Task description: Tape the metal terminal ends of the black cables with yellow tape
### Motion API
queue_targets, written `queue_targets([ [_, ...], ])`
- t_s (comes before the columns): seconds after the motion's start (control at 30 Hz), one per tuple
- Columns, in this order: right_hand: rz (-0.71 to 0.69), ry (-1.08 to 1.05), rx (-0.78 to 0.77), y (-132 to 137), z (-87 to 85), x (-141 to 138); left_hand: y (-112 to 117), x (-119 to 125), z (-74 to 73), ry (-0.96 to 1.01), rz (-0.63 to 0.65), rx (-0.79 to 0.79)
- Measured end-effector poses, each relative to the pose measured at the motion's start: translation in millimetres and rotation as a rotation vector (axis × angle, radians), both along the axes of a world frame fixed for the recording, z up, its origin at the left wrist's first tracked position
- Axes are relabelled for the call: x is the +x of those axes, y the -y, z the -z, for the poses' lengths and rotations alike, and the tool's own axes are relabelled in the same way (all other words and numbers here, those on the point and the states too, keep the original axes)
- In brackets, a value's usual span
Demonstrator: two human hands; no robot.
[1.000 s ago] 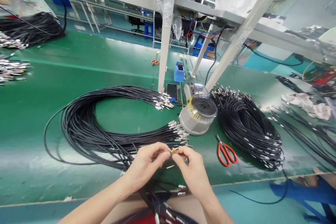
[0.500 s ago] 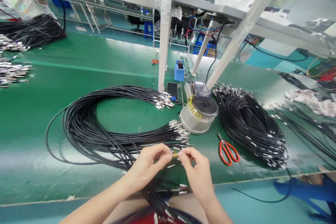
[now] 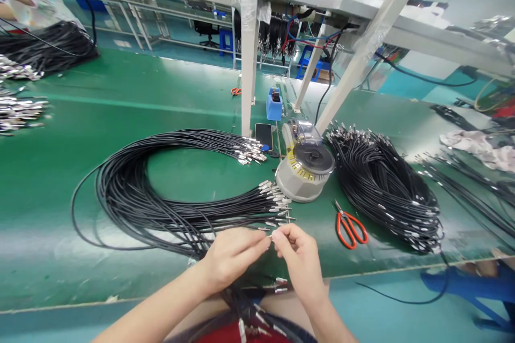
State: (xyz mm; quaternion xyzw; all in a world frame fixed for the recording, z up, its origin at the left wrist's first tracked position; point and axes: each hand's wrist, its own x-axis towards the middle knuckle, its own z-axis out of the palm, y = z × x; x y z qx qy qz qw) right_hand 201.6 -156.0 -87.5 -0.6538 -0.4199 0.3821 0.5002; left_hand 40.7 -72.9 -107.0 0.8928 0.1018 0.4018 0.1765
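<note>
My left hand [image 3: 237, 254] is closed, its thumb and fingers pinching a cable end [image 3: 271, 238] just above the bench's near edge. Fingertips of my right hand [image 3: 300, 252] press together on the same end from the other side. Most of that end is hidden by the fingers, and any tape on it is too small to make out. Just beyond the hands lies a looped bundle of black cables [image 3: 173, 209] with silvery metal tips. More black cables [image 3: 235, 300] with metal ends hang over my lap, below the hands.
A round tape dispenser [image 3: 300, 185] with yellow strips stands beyond my right hand. Red-handled cutters [image 3: 350, 228] lie right of it, before another cable coil [image 3: 386, 193]. A phone [image 3: 264, 136], a blue tape holder [image 3: 274, 104] and a white post [image 3: 248, 53] are farther back.
The yellow piece of tape that showed between my fingertips is no longer visible. My left fingers have flattened and closed over the end, and my hands are nearer together.
</note>
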Motion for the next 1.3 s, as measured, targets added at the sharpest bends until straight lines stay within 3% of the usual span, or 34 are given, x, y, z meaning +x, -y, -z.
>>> queue_targets([
  [0.1, 0.005, -0.095, -0.007, -1, 5.3, 1, -1, -12, 2.5, -0.103, 0.04, 0.006],
  [0.27, 0.005, -0.132, -0.005, -1, 7.7, 2, -3, -27, 3.7, -0.249, -0.098, -0.394],
  [0.57, -0.002, -0.023, -0.016, 12, -0.1, 6, 6, 1, -23.4, -0.348, 0.036, -0.924],
  [0.77, -0.051, -0.059, -0.005, 18, 0.1, 9, 4, 1, -15.6, -0.307, 0.118, -1.199],
  [1.13, -0.075, -0.197, -0.09, 16, 7.7, 7, 6, 13, -13.9, -0.291, 0.168, -1.247],
  [1.23, -0.071, -0.187, -0.093, 18, 13.1, 15, -1, 9, -11.9, -0.323, 0.155, -1.165],
  [1.3, -0.061, -0.071, -0.135, 23, 18.3, 26, -11, 1, -9.6, -0.321, 0.074, -1.023],
])
